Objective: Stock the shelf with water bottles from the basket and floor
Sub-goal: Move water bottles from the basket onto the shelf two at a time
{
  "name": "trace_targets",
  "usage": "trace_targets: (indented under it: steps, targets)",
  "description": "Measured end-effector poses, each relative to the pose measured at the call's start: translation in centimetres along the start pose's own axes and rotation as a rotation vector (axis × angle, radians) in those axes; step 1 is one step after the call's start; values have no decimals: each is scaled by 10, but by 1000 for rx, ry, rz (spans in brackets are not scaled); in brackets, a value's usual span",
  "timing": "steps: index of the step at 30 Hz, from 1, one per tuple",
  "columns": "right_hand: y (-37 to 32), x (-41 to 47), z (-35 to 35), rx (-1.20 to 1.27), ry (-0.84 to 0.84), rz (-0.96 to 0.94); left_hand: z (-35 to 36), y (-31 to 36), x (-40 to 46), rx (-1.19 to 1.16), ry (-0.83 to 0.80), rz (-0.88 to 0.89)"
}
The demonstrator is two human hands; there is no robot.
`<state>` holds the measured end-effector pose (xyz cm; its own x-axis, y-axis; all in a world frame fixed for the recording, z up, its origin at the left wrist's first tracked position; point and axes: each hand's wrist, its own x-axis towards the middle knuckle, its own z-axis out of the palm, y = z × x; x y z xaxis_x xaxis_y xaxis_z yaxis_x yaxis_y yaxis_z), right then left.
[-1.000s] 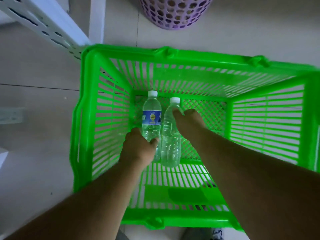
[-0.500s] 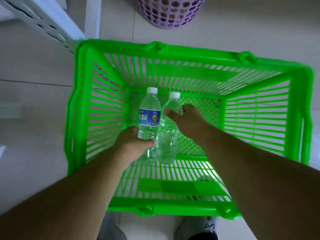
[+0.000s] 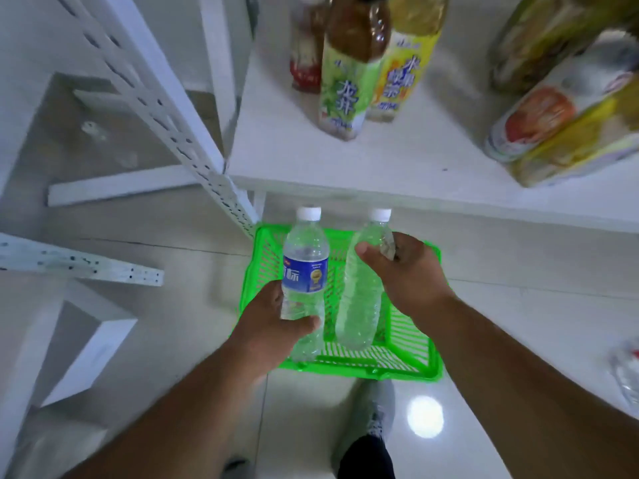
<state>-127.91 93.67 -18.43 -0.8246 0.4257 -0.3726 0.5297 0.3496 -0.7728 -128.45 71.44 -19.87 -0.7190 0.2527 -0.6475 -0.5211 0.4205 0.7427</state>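
Basket (image 3: 408, 369) on floor (image 3: 518, 305) — before shelf (image 3: 397, 167), below bottles (image 3: 306, 271).

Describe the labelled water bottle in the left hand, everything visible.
The labelled water bottle is clear ribbed plastic with a white screw cap and a blue band label carrying white characters and a gold emblem. It looks full and sealed. It is held roughly upright, cap pointing toward the shelf, above the green basket. The left hand wraps its lower half, thumb across the front below the label. It sits beside the unlabelled bottle in the right hand; whether they touch is unclear.
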Motion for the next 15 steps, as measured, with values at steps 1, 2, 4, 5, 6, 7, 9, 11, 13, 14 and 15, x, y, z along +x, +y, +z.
trace_targets:
  steps: [1, 2, 4, 5, 6, 7, 9, 11, 13, 14, 15]
  targets:
    - [-24, -17, -15, 6, 11, -29, -6, 18, -20, 23, -21, 40]
    - [-48, -34, -31, 14, 30, -57, -14, 35, -41, 44, -33, 75]
    - [-97, -72, -62, 41, 76, -103, -29, 71, -88, 62, -47, 129]
    - [-121, -93, -77, 51, 97, -120, -36, 90, -113, 68, -51, 151]
    - [-145, -114, -93, 63, 113, -137, -43, 109, -139, 75, -55, 179]
    - [-168, -137, -108, 79, 126, -152, -50, 127, -166, 84, -61, 209]
    - [-213, -182, -135, 117, 157, -172, -63, 161, -217, 89, -62, 268]
    - [-255, -226, -161, 144, 197, -190, -74, 192, -265, 95, -60, 328]
    - [-290, -268, -185, 173, 226, -213, -83, 219, -310, 111, -61, 378]
    - [-308, -291, -197, 176, 239, -228, -88, 232, -334, 121, -61, 403]
    - [-320, -306, -204, 176, 239, -231, -91, 240, -348, 117, -68, 416]
